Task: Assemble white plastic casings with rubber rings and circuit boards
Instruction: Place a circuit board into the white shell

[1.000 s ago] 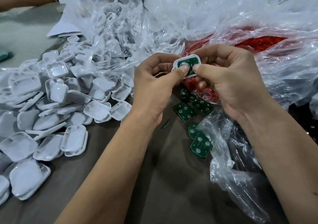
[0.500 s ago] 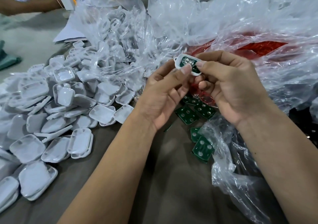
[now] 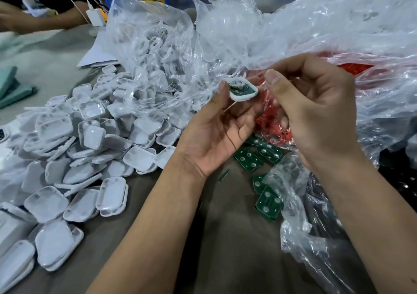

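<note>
Casing (image 3: 243, 92) pinched at the left hand's (image 3: 216, 133) fingertips was white plastic, smooth, faintly glossy; a green board with a shiny metal disc sat in it. Left of that hand, the heap of casings (image 3: 74, 149) showed the same white plastic with soft highlights. Below the right hand (image 3: 316, 113), the loose boards (image 3: 248, 159) were matt green with small bright metal pads. Behind both hands, bags (image 3: 282, 34) were thin clear plastic film, crinkled and very glossy. Under the right hand's fingers, the rings (image 3: 273, 124) looked like red rubber, seen through film. Tabletop (image 3: 237, 248) below the wrists was brown-grey, matt, cloth-like. Paper (image 3: 94, 56) lay far left of the bags, white and matt.
</note>
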### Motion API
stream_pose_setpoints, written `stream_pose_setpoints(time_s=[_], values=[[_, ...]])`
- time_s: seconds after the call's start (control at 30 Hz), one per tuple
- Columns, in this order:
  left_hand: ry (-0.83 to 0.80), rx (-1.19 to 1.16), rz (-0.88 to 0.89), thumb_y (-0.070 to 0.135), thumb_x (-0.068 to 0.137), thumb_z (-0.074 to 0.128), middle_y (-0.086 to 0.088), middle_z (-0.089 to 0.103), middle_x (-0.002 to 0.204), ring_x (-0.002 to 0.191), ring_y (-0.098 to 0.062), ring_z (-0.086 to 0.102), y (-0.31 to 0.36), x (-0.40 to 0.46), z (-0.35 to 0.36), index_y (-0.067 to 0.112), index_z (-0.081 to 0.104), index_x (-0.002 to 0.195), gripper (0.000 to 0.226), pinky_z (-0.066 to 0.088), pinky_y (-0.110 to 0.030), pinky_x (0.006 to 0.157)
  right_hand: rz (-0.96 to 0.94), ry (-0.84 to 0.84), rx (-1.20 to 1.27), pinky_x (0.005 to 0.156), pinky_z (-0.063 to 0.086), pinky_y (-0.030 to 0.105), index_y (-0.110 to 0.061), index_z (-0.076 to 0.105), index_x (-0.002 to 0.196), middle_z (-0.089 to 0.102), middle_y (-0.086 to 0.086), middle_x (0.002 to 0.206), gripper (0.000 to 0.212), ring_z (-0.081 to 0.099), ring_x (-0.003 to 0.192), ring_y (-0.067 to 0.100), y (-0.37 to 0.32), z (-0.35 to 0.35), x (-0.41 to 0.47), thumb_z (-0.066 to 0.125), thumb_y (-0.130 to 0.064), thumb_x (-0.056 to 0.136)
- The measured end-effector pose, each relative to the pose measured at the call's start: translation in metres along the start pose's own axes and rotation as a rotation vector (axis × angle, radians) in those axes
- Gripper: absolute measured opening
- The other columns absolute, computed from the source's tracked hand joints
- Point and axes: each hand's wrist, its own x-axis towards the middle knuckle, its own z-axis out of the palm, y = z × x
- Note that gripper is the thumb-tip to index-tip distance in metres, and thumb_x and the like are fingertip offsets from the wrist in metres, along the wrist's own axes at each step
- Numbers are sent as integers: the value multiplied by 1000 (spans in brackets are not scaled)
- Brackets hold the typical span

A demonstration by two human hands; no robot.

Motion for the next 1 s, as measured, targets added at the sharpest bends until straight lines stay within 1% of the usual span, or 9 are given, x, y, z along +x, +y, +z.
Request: stream_pose_setpoints(time_s=[0.1, 0.17, 0.23, 0.33, 0.5, 0.63, 0.7, 0.9, 1.0], values=[[-55, 7, -39, 41, 84, 65, -13, 68, 98, 79, -16, 67, 1, -2, 2, 3, 75, 108, 46, 59, -19, 67, -69, -12, -94, 56, 50, 30, -10, 75, 99, 77, 3, 84, 7, 67, 62, 11, 0, -1, 1, 74, -16, 96], [-45, -35, -54, 40, 88, 61, -15, 66, 96, 74, -18, 66, 1, -2, 3, 1, 68, 115, 47, 59, -20, 64, -116, -30, -182, 66, 58, 37, -10, 77, 102, 76, 6, 93, 9, 72, 75, 17, 0, -3, 1, 76, -15, 94], [-28, -67, -58, 38, 90, 61, -16, 64, 95, 70, -19, 66, 0, -2, 2, 0, 63, 119, 47, 59, -20, 61, -138, -50, -285, 69, 59, 35, -14, 78, 103, 74, 2, 96, 11, 71, 79, 16, 0, -3, 1, 77, -17, 93], [1, -89, -68, 34, 91, 64, -16, 65, 95, 68, -19, 67, -1, -2, 2, 0, 66, 114, 41, 59, -21, 58, -131, -66, -377, 67, 56, 26, -19, 79, 103, 72, 0, 96, 12, 66, 78, 11, 2, -3, 1, 79, -21, 92], [2, -65, -92, 29, 89, 66, -15, 67, 91, 67, -20, 67, -2, -3, 2, -1, 72, 104, 34, 59, -22, 57, -122, -76, -424, 62, 56, 29, -20, 79, 102, 69, 0, 94, 14, 63, 76, 11, 4, -5, 2, 81, -25, 89], [8, -13, -95, 28, 85, 69, -13, 65, 92, 65, -19, 67, -3, -2, 3, 1, 68, 110, 37, 59, -21, 57, -116, -116, -450, 60, 53, 23, -20, 79, 101, 67, -1, 92, 16, 61, 72, 12, 4, -8, 4, 83, -28, 87], [17, -2, -102, 28, 84, 70, -12, 66, 88, 64, -18, 67, -3, -2, 3, 1, 70, 106, 34, 58, -20, 56, -103, -143, -460, 61, 52, 20, -19, 79, 102, 66, -3, 92, 18, 62, 72, 11, 3, -9, 4, 84, -28, 87], [25, 16, -128, 30, 82, 73, -12, 68, 85, 62, -16, 65, -3, -2, 2, 1, 76, 97, 33, 56, -19, 53, -73, -148, -472, 65, 58, 29, -18, 80, 98, 66, -8, 91, 16, 62, 74, 9, 4, -11, 4, 84, -28, 87], [24, 3, -140, 30, 82, 72, -13, 69, 84, 61, -16, 67, -3, -2, 1, 1, 75, 98, 33, 57, -19, 53, -63, -151, -478, 66, 56, 26, -18, 80, 98, 65, -10, 92, 16, 61, 73, 4, 4, -11, 5, 83, -29, 87]])
